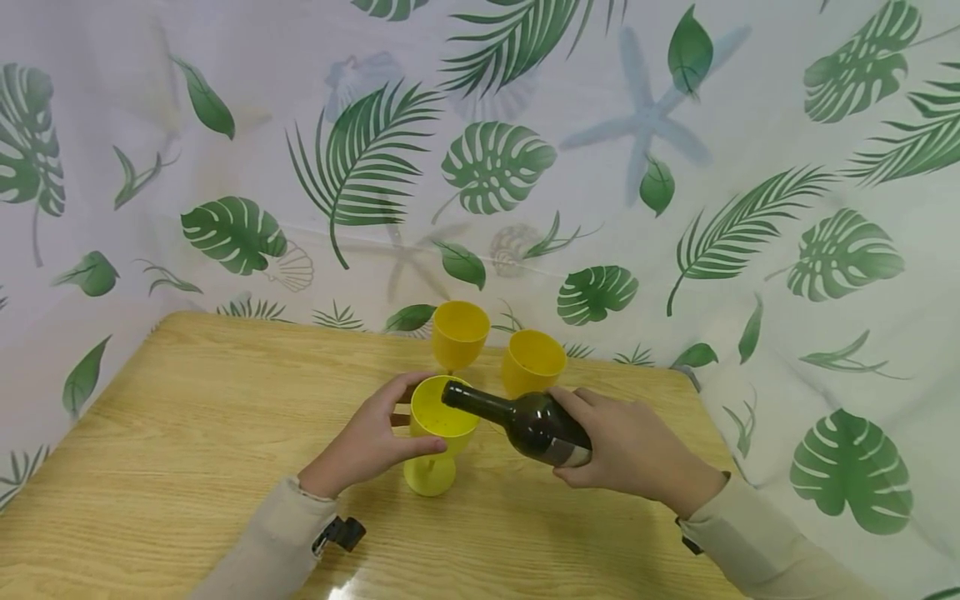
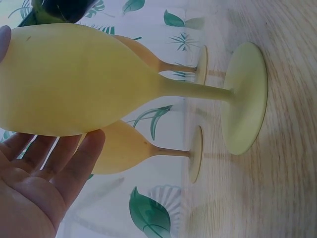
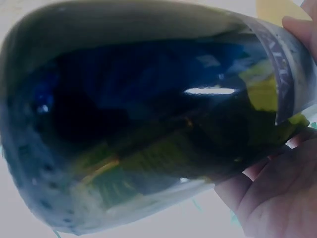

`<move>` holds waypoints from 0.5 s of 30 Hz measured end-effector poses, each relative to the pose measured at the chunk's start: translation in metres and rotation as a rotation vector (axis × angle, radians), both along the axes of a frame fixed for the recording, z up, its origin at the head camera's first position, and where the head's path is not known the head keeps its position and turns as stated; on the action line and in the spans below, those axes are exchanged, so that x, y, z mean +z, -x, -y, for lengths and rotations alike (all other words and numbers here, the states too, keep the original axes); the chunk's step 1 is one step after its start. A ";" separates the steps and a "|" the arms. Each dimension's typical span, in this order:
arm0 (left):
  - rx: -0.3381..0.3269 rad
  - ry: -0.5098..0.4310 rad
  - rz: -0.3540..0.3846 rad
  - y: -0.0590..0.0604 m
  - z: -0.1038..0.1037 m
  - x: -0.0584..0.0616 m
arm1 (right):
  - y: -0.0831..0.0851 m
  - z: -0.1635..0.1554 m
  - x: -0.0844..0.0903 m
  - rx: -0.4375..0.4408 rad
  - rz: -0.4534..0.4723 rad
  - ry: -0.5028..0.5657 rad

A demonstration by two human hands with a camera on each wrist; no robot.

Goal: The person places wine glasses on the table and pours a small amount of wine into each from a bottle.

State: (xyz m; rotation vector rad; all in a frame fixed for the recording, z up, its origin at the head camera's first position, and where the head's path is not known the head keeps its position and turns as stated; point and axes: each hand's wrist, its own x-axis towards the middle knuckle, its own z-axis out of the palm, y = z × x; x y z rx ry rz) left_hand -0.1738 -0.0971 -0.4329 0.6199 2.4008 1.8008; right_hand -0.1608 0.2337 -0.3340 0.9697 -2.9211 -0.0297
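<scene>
So that the goblet (image 1: 438, 433) stayed steady on the table (image 1: 187, 433), my left hand (image 1: 367, 446) wrapped its bowl, while my right hand (image 1: 637, 450) gripped the bottle (image 1: 525, 421), tilted, mouth over the rim.

Three yellow plastic goblets: front goblet (image 1: 438, 433), back-left goblet (image 1: 459, 333), back-right goblet (image 1: 532, 362). All three also show in the left wrist view. One dark green wine bottle (image 1: 525, 421), one grey label band on it. Two hands: left hand (image 1: 367, 442), right hand (image 1: 630, 450). Two beige sleeves. Two black wrist straps, one per arm. One wooden worktop (image 1: 187, 433). One leaf-print backdrop cloth (image 1: 487, 167) with at least two pale starfish prints.
</scene>
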 end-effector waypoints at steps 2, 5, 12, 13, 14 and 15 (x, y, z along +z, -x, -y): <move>0.001 0.003 0.006 0.000 0.000 0.000 | 0.000 0.001 0.002 -0.003 0.009 -0.002; 0.000 0.006 0.006 0.000 0.000 0.000 | 0.000 0.002 0.004 -0.003 0.012 -0.006; 0.000 0.003 0.002 0.001 0.001 -0.002 | 0.000 0.004 0.008 0.009 0.013 -0.024; 0.001 0.003 0.001 0.001 0.001 -0.002 | 0.000 0.004 0.009 0.010 0.015 -0.027; 0.001 0.003 0.000 0.002 0.001 -0.002 | 0.000 0.004 0.009 0.011 0.016 -0.031; 0.002 0.003 0.000 0.002 0.001 -0.002 | 0.000 0.005 0.010 0.012 0.017 -0.033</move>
